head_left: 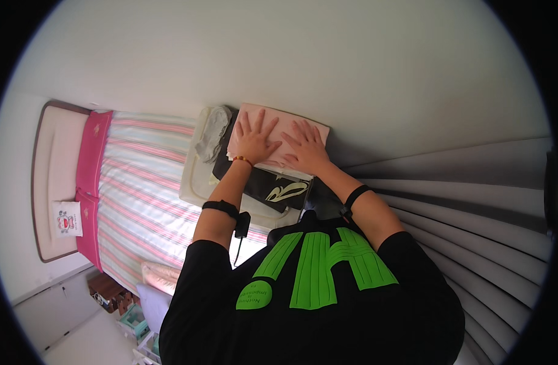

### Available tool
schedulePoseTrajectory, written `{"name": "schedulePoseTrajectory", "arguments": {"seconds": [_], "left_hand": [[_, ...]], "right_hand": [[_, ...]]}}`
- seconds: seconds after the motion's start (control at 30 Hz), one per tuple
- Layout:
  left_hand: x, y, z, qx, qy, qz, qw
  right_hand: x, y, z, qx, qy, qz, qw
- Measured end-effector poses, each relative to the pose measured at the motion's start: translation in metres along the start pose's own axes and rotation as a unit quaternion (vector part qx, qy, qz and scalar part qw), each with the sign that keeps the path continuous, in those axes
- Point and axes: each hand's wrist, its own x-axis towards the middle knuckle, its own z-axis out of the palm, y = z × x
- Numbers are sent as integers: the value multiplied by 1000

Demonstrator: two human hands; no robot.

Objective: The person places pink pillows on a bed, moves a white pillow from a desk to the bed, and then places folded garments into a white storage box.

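Both palms press down on a flat, pink rectangular thing (280,126); whether it is folded cloth or a box I cannot tell. My left hand (255,137) lies on its left half with the fingers spread. On the right half rests my right hand (306,146), its fingers stretched out and slightly apart. Under the pink thing is a black item (261,184) with a pale emblem, perhaps a bag or folded garment. A crumpled grey bundle (216,131) sits left of it. These things are on a pale, translucent storage box (194,177).
A wall (327,61) rises just beyond the box. Grey pleated curtains (437,194) hang on the right. To the left stretches a bed (139,176) with a striped cover, pink pillows (89,164) and a padded headboard (54,170). Shelves and baskets (132,322) stand at lower left.
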Motion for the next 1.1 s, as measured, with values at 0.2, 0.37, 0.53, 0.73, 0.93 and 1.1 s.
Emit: {"name": "schedulePoseTrajectory", "arguments": {"seconds": [0.2,0.37,0.53,0.73,0.93,1.1], "left_hand": [[0,-33,0,-146,-77,-133,977],[-30,-61,5,-181,-16,-169,969],[-121,-47,-44,-229,200,-177,936],[-291,-12,-49,-276,168,-399,858],[-417,76,-21,-300,130,-565,758],[-458,152,-25,-287,60,-578,761]], "right_hand": [[-24,11,0,5,-27,98,995],[-47,18,-8,23,-43,99,994],[-105,37,-21,116,50,30,992],[-126,33,-35,129,21,-15,991],[-108,15,-16,97,-21,-102,990],[-110,13,13,109,-61,-148,981]]}}
